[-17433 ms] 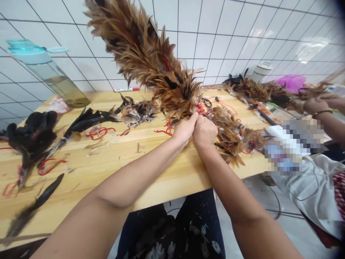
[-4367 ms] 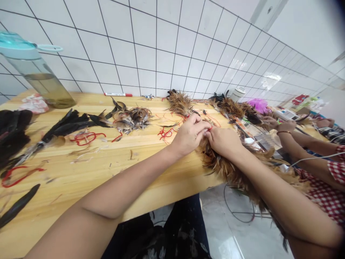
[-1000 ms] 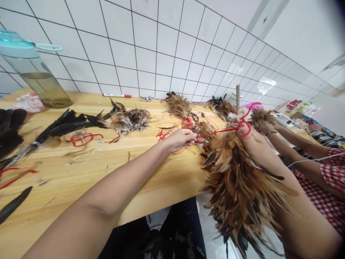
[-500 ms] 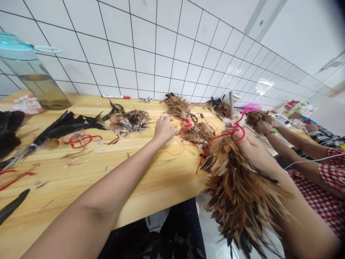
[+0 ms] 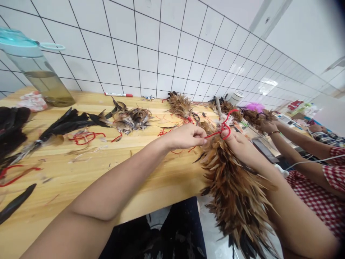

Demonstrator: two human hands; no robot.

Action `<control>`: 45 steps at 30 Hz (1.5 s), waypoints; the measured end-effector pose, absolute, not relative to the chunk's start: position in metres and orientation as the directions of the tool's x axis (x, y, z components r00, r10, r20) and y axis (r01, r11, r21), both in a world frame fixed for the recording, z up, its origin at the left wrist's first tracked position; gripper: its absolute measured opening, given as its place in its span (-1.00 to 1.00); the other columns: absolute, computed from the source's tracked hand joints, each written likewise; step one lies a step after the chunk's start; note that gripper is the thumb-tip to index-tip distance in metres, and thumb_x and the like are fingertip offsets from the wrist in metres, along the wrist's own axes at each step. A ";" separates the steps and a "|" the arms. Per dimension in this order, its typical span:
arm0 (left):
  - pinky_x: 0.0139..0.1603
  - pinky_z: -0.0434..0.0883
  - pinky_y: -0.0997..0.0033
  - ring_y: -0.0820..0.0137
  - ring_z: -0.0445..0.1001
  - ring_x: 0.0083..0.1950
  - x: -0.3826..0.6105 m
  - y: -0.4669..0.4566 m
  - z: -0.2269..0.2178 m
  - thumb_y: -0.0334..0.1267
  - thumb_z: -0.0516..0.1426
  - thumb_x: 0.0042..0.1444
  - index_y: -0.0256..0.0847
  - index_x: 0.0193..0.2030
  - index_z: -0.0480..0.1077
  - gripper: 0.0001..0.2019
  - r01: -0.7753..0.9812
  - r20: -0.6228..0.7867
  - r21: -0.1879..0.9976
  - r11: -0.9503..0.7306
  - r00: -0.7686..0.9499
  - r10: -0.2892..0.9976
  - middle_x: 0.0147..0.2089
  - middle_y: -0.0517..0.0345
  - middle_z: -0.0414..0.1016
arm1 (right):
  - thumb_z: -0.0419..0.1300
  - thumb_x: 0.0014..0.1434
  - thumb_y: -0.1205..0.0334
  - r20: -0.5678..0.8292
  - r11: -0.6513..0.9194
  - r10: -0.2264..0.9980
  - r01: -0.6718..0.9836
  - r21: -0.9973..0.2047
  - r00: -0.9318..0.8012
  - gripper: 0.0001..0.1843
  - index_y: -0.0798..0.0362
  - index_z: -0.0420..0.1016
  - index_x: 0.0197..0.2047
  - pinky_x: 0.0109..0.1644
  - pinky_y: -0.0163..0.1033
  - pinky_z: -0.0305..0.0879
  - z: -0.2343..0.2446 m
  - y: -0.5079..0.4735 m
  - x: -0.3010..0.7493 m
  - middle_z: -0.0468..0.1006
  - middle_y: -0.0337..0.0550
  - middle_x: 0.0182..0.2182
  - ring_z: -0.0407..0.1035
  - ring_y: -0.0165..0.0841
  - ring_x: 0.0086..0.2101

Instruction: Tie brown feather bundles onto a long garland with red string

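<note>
My right hand (image 5: 238, 144) is closed around the bound top of a feather duster (image 5: 234, 190), its brown and black feathers hanging down past the table's front edge. A thin stick (image 5: 218, 106) pokes up out of the pale quill ends above my grip. Red cord (image 5: 228, 124) loops around that bound end, close to my right thumb. The fingers of my left hand (image 5: 188, 136) pinch the cord's other stretch, which runs taut between the two hands. Part of the duster's handle is hidden by my right hand and the feathers.
Feather bundles (image 5: 132, 120) and black feathers (image 5: 64, 124) lie on the wooden table (image 5: 107, 180) with scraps of red cord (image 5: 86, 137). A water bottle (image 5: 47, 77) and a marker (image 5: 118, 95) stand and lie by the tiled wall. At right, a co-worker's hands (image 5: 269, 127) handle feathers.
My left hand has moved right from over the table to the duster and now pinches the red cord. My right hand with the duster has shifted slightly left.
</note>
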State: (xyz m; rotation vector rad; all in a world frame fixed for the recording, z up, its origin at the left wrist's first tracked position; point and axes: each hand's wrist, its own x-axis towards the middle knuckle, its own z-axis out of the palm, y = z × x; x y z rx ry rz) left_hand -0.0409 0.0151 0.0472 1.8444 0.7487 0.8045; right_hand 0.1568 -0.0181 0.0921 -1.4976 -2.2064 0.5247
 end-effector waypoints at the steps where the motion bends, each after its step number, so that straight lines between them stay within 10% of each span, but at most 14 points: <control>1: -0.46 0.09 0.51 0.57 0.17 -0.52 -0.042 0.016 0.047 -0.30 0.20 0.02 -0.30 -0.51 0.41 -0.85 0.162 0.199 0.926 -0.340 0.557 0.807 -0.59 0.28 0.28 | -0.22 0.14 -0.46 0.125 0.345 0.936 0.781 -0.521 -0.329 -0.25 -0.04 0.52 -0.31 -0.05 -0.04 0.41 0.092 -0.019 0.157 0.58 -0.08 -0.38 0.46 -0.13 -0.18; 6: -0.39 0.30 0.52 0.55 0.37 -0.47 -0.047 0.024 0.047 -0.41 0.22 0.00 -0.35 -0.39 0.41 -0.94 -0.164 0.140 0.982 -0.089 0.334 0.932 -0.49 0.17 0.44 | -0.23 0.14 -0.46 0.129 0.361 0.930 0.786 -0.502 -0.344 -0.23 -0.01 0.52 -0.28 0.05 -0.01 0.36 0.087 -0.019 0.160 0.60 -0.04 -0.28 0.44 -0.12 -0.12; 14: -0.21 0.45 0.49 0.54 0.49 -0.36 -0.043 0.026 0.049 -0.43 0.22 0.06 -0.33 -0.34 0.36 -0.91 -0.722 0.086 0.690 0.048 0.147 0.985 -0.40 0.16 0.50 | -0.23 0.11 -0.49 0.134 0.413 0.905 0.760 -0.502 -0.404 -0.25 0.02 0.37 -0.43 -0.12 -0.13 0.42 0.081 -0.019 0.154 0.56 -0.06 -0.38 0.43 -0.19 -0.29; 22: -0.38 0.33 0.54 0.56 0.41 -0.44 -0.063 0.028 0.057 -0.46 0.25 -0.02 -0.35 -0.33 0.41 -0.89 -0.274 0.251 0.944 -0.185 0.229 0.941 -0.46 0.18 0.46 | -0.22 0.14 -0.46 0.120 0.434 0.892 0.749 -0.501 -0.436 -0.30 0.00 0.31 -0.48 -0.11 -0.16 0.40 0.081 -0.018 0.156 0.54 -0.07 -0.40 0.42 -0.21 -0.29; 33: -0.24 0.33 0.47 0.51 0.39 -0.31 -0.073 0.026 0.065 -0.12 0.27 0.03 -0.29 -0.33 0.43 -0.76 -0.188 0.610 0.793 -0.580 0.223 0.761 -0.34 0.16 0.46 | -0.21 0.15 -0.45 0.046 0.473 0.846 0.708 -0.525 -0.531 -0.29 0.01 0.41 -0.38 0.01 -0.12 0.38 0.081 -0.021 0.144 0.57 -0.04 -0.32 0.44 -0.16 -0.18; 45: -0.41 0.30 0.54 0.59 0.36 -0.46 -0.077 0.023 0.068 -0.13 0.32 -0.01 -0.32 -0.36 0.42 -0.72 -0.394 0.360 0.892 -0.220 0.328 0.873 -0.43 0.18 0.44 | -0.24 0.18 -0.42 0.001 0.512 0.806 0.696 -0.503 -0.592 -0.29 0.04 0.38 -0.37 0.01 -0.14 0.38 0.083 -0.026 0.138 0.55 -0.04 -0.31 0.43 -0.21 -0.22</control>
